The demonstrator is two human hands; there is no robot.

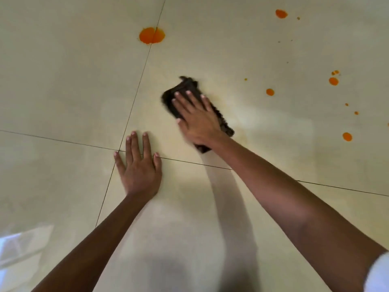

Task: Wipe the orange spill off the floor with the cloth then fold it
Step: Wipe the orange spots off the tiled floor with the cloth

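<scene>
Far left, low in the view, a pale bright reflection [14,245] sits on the glossy beige floor [63,81]. Thin dark grout lines [134,98] cross the tiles and meet just beside the left hand [137,165]. That hand lies flat on the floor, palm down, fingers straight and slightly spread, holding nothing, with its bare forearm running back toward the lower left.

Up above it, well apart from both hands, there is the big orange blot [152,35], round and bright, sitting right across a grout line.

Moving to the middle now: the dark brown cloth [185,86] lies bunched into a rough oblong on the tile, angled from upper left to lower right. The right hand [197,119] is on top of it, palm pressing down, fingers stretched out flat over the fabric rather than curled round it. The cloth's frayed end pokes out beyond the fingertips, and its edge is blurred. The tile around it has a faint yellowish tinge.

Further right, orange drops are scattered: one [270,92] near the cloth, a larger one [281,13] at the top, another [333,81] at mid-height, one more [347,136] lower down, and tiny specks between them. None touches the cloth.

Bottom right corner, a white sleeve [379,272] covers the right upper arm.
</scene>
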